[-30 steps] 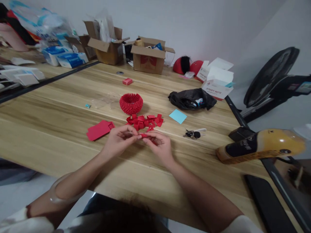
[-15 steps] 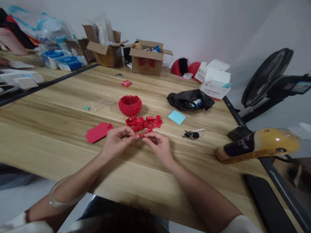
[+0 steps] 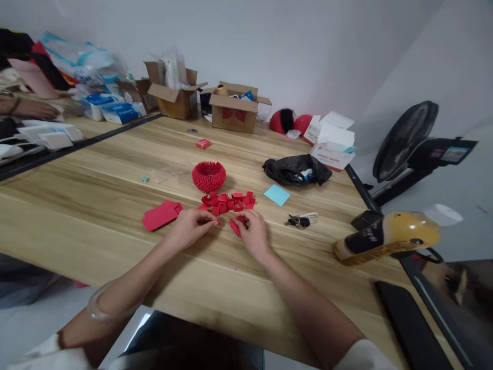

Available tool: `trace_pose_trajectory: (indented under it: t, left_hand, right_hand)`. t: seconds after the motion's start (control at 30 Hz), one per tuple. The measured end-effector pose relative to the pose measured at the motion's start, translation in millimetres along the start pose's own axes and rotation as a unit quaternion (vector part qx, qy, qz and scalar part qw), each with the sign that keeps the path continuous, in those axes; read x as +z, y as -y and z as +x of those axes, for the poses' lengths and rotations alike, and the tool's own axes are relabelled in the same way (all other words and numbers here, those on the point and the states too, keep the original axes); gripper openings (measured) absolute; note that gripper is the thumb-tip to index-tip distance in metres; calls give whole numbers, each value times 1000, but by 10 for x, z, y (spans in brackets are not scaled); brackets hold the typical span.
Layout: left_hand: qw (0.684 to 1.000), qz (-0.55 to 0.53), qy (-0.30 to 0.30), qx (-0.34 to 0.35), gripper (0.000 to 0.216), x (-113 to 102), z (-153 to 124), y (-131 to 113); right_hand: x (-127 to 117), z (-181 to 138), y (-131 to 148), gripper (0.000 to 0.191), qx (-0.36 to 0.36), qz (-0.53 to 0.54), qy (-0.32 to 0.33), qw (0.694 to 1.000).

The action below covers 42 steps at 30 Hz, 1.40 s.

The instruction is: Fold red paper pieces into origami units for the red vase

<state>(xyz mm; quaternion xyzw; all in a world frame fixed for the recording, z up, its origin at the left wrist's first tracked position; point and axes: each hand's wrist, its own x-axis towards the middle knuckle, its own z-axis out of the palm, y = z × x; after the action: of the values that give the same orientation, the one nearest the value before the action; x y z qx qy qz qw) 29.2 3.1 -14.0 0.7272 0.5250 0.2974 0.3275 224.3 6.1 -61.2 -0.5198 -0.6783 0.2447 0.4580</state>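
My left hand and my right hand rest close together on the wooden table. Both are closed in a pinch. The right one holds a small folded red paper piece. The left one pinches something red and tiny at its fingertips that I cannot make out. Just beyond them lies a pile of several folded red paper pieces. A round red bowl of folded paper stands behind the pile. A stack of flat red paper sheets lies left of my left hand.
A blue sticky note, keys, a black bag, a sticky-note box and cardboard boxes lie farther back. A yellow and black object hangs at right. Another person's arm rests at far left.
My hands have lowered to the table and drawn slightly apart, the right one keeping the red piece. The view has tilted and shifted a little.
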Motion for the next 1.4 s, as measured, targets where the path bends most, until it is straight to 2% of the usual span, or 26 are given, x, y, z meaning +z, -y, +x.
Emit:
trace_pose_trajectory:
  t: [0.13,0.27,0.43,0.7,0.77,0.9,1.03,1.2,1.4]
  left_hand:
    - [998,56,26,25,20,-36,27,25]
    - [997,64,5,36,13,-44,33,15]
    - [998,37,-33,44,13,-27,6,5]
    - [988,-70,-135,30,23,-59,47,40]
    - [985,-117,-122,31,27,-32,48,34]
    - [975,-211,-55,40,36,53,8,-14]
    - [959,-278,-39,37,39,89,-20,-39]
    - [949,-311,-48,18,32,63,-22,-47]
    - [944,-322,-57,-47,29,66,-10,-77]
  right_hand:
    - [20,-21,-31,3,42,56,-33,997]
    - [31,-50,-16,9,30,84,-56,994]
    - [24,-112,95,12,-9,97,-63,993]
    - [0,-174,202,14,-62,93,-81,991]
    - [12,-186,208,14,-75,92,-78,990]
    - [54,-240,252,12,-109,89,-59,988]
    - [98,-282,314,11,-129,94,-44,986]
    - [108,-251,306,12,-99,127,-49,986]
    - [62,-182,284,7,-39,172,-51,983]
